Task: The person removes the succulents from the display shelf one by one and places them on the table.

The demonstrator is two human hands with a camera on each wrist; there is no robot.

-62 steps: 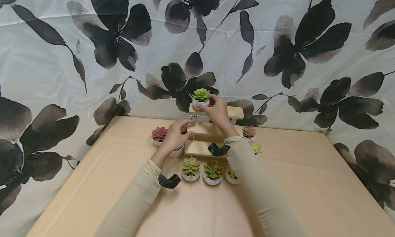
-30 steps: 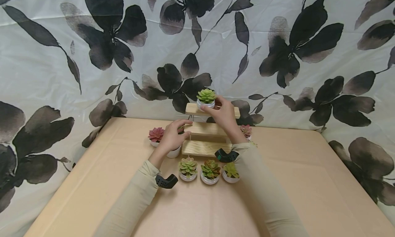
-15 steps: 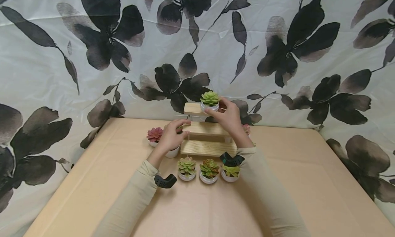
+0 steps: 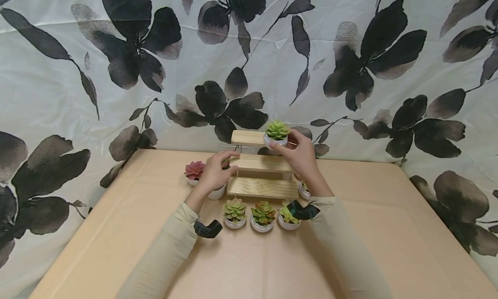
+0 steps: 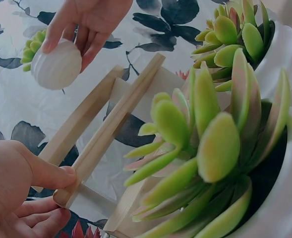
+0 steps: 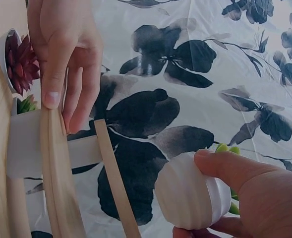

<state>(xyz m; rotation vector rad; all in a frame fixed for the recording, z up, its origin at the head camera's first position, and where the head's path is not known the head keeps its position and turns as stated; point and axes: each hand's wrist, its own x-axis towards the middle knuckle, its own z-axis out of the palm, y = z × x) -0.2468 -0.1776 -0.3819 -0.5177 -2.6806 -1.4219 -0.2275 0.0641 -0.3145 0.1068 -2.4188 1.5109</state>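
A three-tier wooden display stand [image 4: 261, 187] rises in steps at the back of the table. My left hand [image 4: 216, 171] pinches the left end of its middle tier between thumb and fingers, as the left wrist view shows with the hand [image 5: 27, 186] at the plank's end. My right hand [image 4: 301, 154] grips a bright green succulent [image 4: 278, 129] by its white ribbed pot [image 6: 190, 191]. The pot overlaps the right part of the top tier [image 4: 247, 137] in the head view. In the right wrist view, the pot appears tilted beside the thin top plank [image 6: 117, 178].
Three potted succulents, a pale green one [image 4: 235, 209], a reddish-green one [image 4: 263, 213] and a yellow-green one [image 4: 287, 213], line the table in front of the stand. A red succulent [image 4: 194, 170] is at the left. Another pot [image 4: 304, 191] is partly hidden behind my right forearm. A floral cloth [image 4: 272, 52] hangs behind.
My right hand has carried the green succulent rightward along the top tier, from near its left end, and a little lower. My left hand keeps its hold on the stand.
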